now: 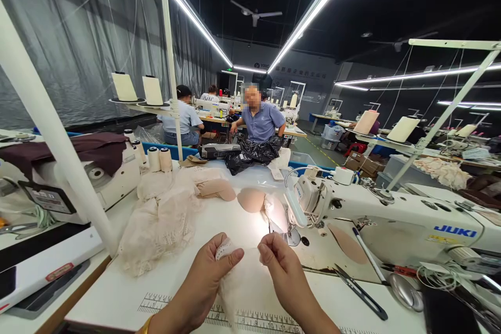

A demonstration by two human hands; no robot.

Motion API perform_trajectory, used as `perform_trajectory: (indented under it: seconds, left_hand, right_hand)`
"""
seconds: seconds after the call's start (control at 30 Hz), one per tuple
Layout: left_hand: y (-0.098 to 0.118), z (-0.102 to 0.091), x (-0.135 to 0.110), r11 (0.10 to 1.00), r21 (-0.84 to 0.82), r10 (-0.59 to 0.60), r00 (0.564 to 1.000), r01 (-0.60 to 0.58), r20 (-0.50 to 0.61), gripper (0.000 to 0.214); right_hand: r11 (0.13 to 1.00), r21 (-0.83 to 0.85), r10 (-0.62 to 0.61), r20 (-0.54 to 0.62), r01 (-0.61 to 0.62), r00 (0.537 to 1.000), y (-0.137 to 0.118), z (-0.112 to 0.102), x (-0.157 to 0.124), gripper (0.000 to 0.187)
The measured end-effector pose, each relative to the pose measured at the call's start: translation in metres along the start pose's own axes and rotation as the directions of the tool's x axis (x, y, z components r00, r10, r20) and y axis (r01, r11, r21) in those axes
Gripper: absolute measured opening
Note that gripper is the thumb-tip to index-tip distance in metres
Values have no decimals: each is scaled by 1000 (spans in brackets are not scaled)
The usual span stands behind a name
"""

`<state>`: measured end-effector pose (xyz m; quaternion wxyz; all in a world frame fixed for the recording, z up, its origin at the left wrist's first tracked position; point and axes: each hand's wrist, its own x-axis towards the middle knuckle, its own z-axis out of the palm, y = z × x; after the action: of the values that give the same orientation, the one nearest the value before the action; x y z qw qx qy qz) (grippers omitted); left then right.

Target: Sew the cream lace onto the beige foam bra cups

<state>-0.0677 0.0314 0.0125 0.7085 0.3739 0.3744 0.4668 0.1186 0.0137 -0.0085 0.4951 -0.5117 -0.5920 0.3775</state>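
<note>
Right now, I'm pinching a sheer, cream-white lace fabric (227,292) between the thumb and fingers of my left hand (207,277), at the lower centre of the frame, and its loose part is hanging down in front of a black ruler scale (266,321). My right hand (281,266) is facing it just to the right, thumb and forefinger pressing together; what lies between those tips is too fine for me to tell. Beyond the hands, a smooth beige rounded cup (250,200) is lying near the centre of the white tabletop (113,297), and a crumpled heap of pale lace (160,219) is spreading across the left. A white JUKI sewing machine (391,216) is filling the right side, with dark metal tweezers (368,300) lying in the lower right. Further back, at upper centre, a co-worker in a blue-grey shirt (260,119) is facing me behind a crumpled black plastic bag (254,152).
</note>
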Motion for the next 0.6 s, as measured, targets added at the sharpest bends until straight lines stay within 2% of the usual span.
perform_trajectory:
  seconds: [0.1,0.17,0.2,0.23,0.27,0.3,0.33,0.37,0.43,0.5,0.6]
  left_hand:
    - [2,-6,-1,997,62,-48,992,41,116,58]
    - [9,-14,6,977,214,-67,974,20,214,58]
    - [15,-19,13,941,336,-45,969,-41,244,55]
    - [23,-24,24,858,495,11,967,-139,253,51]
    - [32,-29,37,715,656,96,963,-243,252,46]
    - [41,-35,52,510,799,206,947,-319,246,40]
    - [51,-41,69,251,908,307,917,-335,254,37]
    - [59,-46,87,134,939,365,897,-317,250,37]
    - [72,-57,121,10,965,431,872,-262,233,45]
    - [78,-67,146,-45,978,460,865,-205,202,44]
    - [80,-79,164,-98,983,476,860,-156,184,23]
  right_hand:
    - [984,175,25,7,-26,1000,6,0,-3,44]
    - [948,311,63,51,-75,997,11,-1,-2,45]
    - [931,351,82,68,-101,994,15,-1,0,47]
    - [923,366,99,76,-120,992,19,-2,2,48]
    - [925,357,116,66,-132,991,23,-4,4,49]
    - [934,328,134,47,-142,990,28,-5,7,48]
    - [944,291,153,24,-154,988,33,-6,10,46]
    - [952,257,169,2,-164,986,38,-7,12,44]
    - [961,214,185,-23,-176,983,47,-6,16,42]
    - [964,209,171,-9,-166,985,52,-5,18,42]
    - [963,227,154,-9,-148,988,54,-3,19,39]
